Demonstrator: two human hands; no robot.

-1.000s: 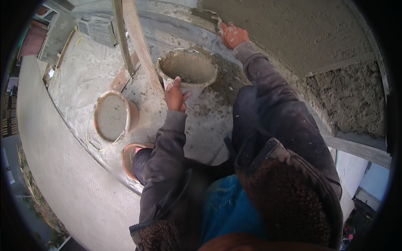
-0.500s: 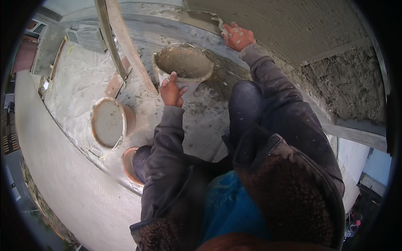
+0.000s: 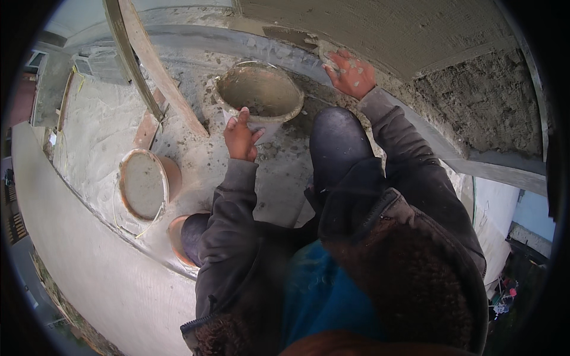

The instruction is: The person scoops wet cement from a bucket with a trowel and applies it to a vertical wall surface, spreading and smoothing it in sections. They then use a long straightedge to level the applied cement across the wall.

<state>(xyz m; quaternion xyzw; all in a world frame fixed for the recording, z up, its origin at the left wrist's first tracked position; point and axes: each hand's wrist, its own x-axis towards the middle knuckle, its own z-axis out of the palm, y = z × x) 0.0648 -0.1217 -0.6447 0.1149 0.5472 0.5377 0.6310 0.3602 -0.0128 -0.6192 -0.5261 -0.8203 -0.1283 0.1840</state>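
My right hand [image 3: 352, 73], spotted with wet mortar, is closed around the mortar-coated handle of a trowel [image 3: 291, 37]. The trowel's long dark blade lies against the lower edge of the freshly plastered grey surface [image 3: 380, 29]. In front of the large mortar-crusted bucket [image 3: 270, 121], my left hand [image 3: 241, 137] has its index finger stretched up at the near rim and its thumb held apart; nothing shows in its grip. A coat of mortar lines the inside of this bucket, and its wire handle rests at the far side.
A second bucket [image 3: 169, 178] with greyish contents stands at left, and an orange-rimmed container [image 3: 176, 234] is partly behind my knee [image 3: 341, 139]. Wooden planks [image 3: 163, 71] lean down to the mortar-spattered floor. At right is a patch of rough, darker mortar [image 3: 484, 110].
My right hand and the trowel have shifted slightly right and down along the plaster's lower edge. My left hand stays by the bucket. The whole view has turned a little.
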